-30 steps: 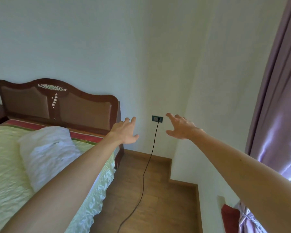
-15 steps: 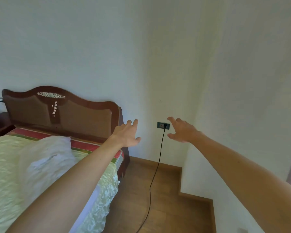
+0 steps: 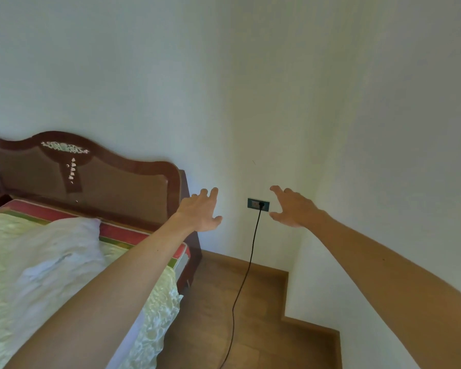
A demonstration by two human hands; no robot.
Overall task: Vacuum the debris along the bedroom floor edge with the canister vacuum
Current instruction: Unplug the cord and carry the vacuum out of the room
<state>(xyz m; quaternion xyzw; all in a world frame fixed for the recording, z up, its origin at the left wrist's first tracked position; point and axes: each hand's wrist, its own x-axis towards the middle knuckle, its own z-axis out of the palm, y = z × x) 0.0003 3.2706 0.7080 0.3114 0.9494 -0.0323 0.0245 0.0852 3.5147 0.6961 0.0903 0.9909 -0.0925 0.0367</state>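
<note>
- Both forearms are seen stretched forward at chest height; nothing is held in either.
- Left hand: fingers spread and empty, raised in front of the headboard's right end, no contact visible.
- Right hand: fingers spread and slightly curled, empty, just right of the wall socket, not touching it.
- Canister vacuum: not in view; only a black power cord, presumably its own, is seen plugged into the socket and trailing down across the wooden floor out of the bottom edge.
- Debris: none can be made out on the floor strip or along the skirting; too small to tell.
- Risk: the cord lies slack along the narrow floor strip, so it could be stepped on or snagged by a foot or the nozzle, and the plug could be yanked out.
- Risk: if the plug is grabbed by the cord rather than the body, the socket plate could be strained.
- Risk: with the view aimed at the wall, the floor edge is barely watched, so debris could be missed.
- Obstruction: the bed with its overhanging quilt and white pillow narrows access on the left.
- Further back: headboard, then the wall corner, which steps out and cuts the floor edge into short runs.
</note>
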